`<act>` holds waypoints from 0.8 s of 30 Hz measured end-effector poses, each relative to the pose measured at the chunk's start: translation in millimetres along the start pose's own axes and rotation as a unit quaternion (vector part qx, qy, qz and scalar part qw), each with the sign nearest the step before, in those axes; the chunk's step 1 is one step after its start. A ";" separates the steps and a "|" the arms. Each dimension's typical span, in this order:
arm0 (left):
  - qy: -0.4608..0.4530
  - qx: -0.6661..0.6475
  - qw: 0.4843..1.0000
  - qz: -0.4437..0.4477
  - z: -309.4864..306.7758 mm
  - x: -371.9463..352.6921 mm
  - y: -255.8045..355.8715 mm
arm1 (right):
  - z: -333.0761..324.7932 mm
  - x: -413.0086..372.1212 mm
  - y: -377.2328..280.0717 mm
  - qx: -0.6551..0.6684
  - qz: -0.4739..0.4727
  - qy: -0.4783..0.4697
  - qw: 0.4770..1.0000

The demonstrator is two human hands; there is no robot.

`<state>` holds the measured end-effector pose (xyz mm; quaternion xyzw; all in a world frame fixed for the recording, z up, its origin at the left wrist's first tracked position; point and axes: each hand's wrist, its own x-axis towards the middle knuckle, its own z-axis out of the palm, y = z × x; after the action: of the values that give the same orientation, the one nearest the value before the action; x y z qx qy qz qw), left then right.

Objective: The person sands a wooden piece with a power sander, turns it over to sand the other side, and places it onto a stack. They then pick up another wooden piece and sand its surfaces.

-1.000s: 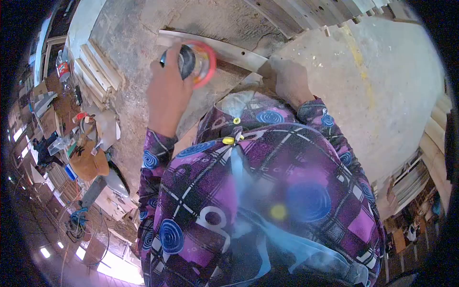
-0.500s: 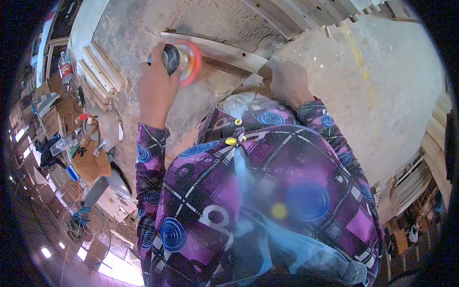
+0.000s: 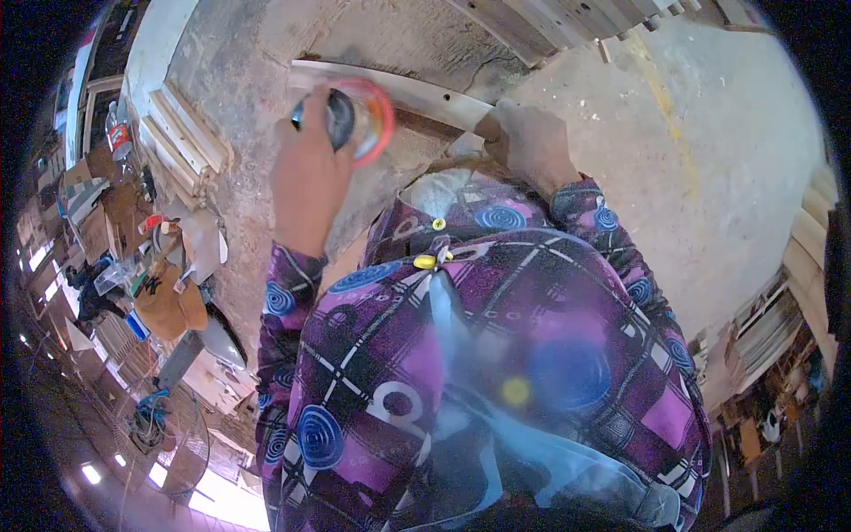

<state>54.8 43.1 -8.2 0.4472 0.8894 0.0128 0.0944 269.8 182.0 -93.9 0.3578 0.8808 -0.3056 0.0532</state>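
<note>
My left hand [image 3: 310, 182] is closed around a round tool [image 3: 339, 120] with a black knob-like top and a blurred red ring. Its exact kind is hard to make out. The ring lies against the near edge of a long pale wooden slat [image 3: 403, 90], left of the slat's middle. A small dark hole shows in the slat toward its right part. My right hand [image 3: 532, 142] is closed on the slat's right end, its fingers partly hidden. The slat lies across a rough, dusty grey surface [image 3: 239, 106] in front of my body.
Wooden slats [image 3: 567, 27] lie side by side at the top. Another stack of wood strips [image 3: 182, 142] is at left, near a plastic bottle [image 3: 118, 133]. Cardboard, tools and a fan-like wire frame [image 3: 173, 434] clutter the lower left. More boards [image 3: 771, 324] are at right.
My left hand and the round tool have shifted right and slightly down along the slat, uncovering more of its left end. My right hand stays nearly in place on the slat.
</note>
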 end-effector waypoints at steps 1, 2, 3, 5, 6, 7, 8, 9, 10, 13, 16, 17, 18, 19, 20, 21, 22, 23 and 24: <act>-0.017 -0.002 1.000 0.006 0.6 -7.0 10.7 | -1.5 -1.6 -0.3 -0.001 -0.004 0.001 1.000; -0.033 -0.005 0.999 0.011 1.1 -13.1 20.6 | 4.2 -2.0 4.1 -0.002 -0.003 0.000 1.000; -0.034 -0.006 0.999 0.011 0.4 -17.2 30.0 | 13.3 -1.2 10.9 0.018 -0.005 0.024 1.000; -0.072 -0.003 0.997 0.024 -2.6 -22.6 44.5 | 20.6 0.1 18.1 0.036 -0.007 0.047 0.998; -0.072 -0.004 0.997 0.025 -4.1 -24.2 46.6 | 20.2 1.0 17.9 0.019 -0.004 0.047 0.999; -0.072 0.008 0.997 0.024 -5.2 -25.4 47.9 | 20.1 1.9 17.3 0.002 -0.002 0.045 0.999; -0.074 0.020 0.997 0.022 -5.8 -26.0 48.8 | 19.6 2.3 16.1 0.003 0.000 0.045 0.999; -0.076 0.021 0.997 0.024 -4.9 -25.8 46.3 | 19.0 2.8 14.6 -0.010 0.009 0.036 0.999; -0.069 -0.001 0.997 0.017 -3.7 -25.6 41.1 | 18.0 2.3 13.6 -0.022 0.017 0.026 0.999; -0.079 0.005 0.997 0.008 -6.0 -29.5 47.3 | 12.2 -0.1 9.9 -0.016 -0.014 0.050 0.999; -0.080 0.023 0.995 0.054 1.6 -35.3 46.4 | 24.4 4.2 17.6 -0.012 0.011 0.053 0.998; -0.064 0.012 0.992 0.104 5.1 -36.2 43.6 | 25.3 4.1 17.1 -0.012 0.010 0.052 0.999; -0.065 0.012 0.993 0.103 1.9 -34.3 43.3 | 21.6 2.8 13.8 -0.001 0.013 0.049 0.999; -0.090 0.011 0.994 0.057 -3.3 -30.3 44.0 | 19.7 2.2 11.5 0.011 0.017 0.045 0.999; -0.114 0.009 0.993 0.011 -6.4 -27.2 44.9 | 17.7 1.4 11.3 0.011 0.016 0.045 0.999; -0.114 0.009 0.993 0.011 -3.4 -22.7 37.1 | 15.8 0.3 12.2 0.012 -0.007 0.048 0.999; -0.061 -0.001 0.998 0.019 1.4 -14.8 20.1 | 14.8 -0.2 11.9 0.013 -0.029 0.051 0.998; -0.007 -0.012 1.000 0.028 4.0 -5.9 4.0 | 13.7 0.7 9.3 0.013 -0.029 0.052 0.998; -0.005 -0.023 1.000 0.009 2.5 3.6 -7.9 | 12.4 2.2 5.2 -0.021 -0.005 0.050 0.998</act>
<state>46.9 41.1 -12.0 0.4526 0.8844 0.0322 0.1091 270.1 179.1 -107.2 0.3668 0.8904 -0.2690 0.0146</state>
